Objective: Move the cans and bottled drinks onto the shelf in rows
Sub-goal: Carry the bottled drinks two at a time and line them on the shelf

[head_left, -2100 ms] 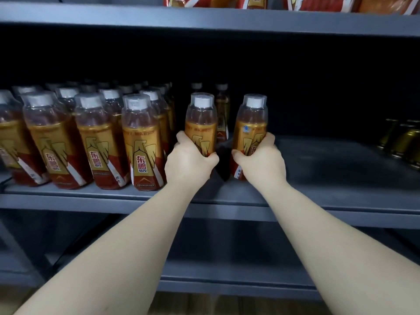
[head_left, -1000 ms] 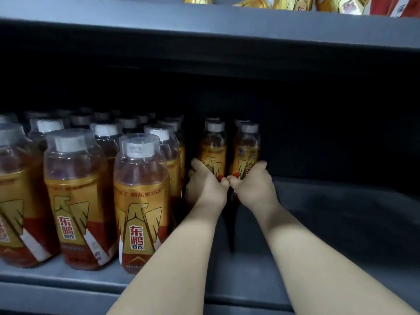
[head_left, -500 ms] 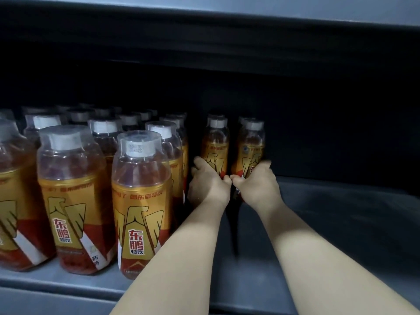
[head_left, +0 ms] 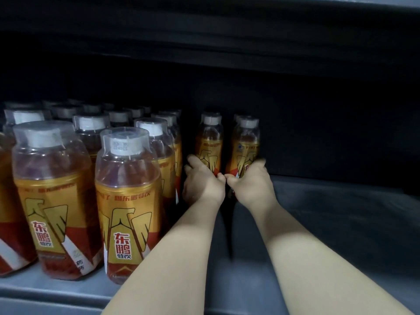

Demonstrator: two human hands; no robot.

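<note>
Both my arms reach deep into the grey shelf [head_left: 329, 235]. My left hand [head_left: 202, 185] grips the lower part of a gold-and-red labelled drink bottle [head_left: 210, 142] with a white cap. My right hand [head_left: 252, 185] grips a second bottle of the same kind [head_left: 246, 144] just to its right. Both bottles stand upright near the dark back of the shelf, side by side, with another cap dimly showing behind each. My two thumbs nearly touch between them.
Several rows of the same bottles [head_left: 127, 201] fill the left part of the shelf up to its front edge [head_left: 56, 298]. The shelf above [head_left: 227, 30] hangs low overhead. The back wall is dark.
My hands have pushed the two bottles from the shelf's front edge to near the back, and my head has leaned in closer. In the last half second little has shifted.
</note>
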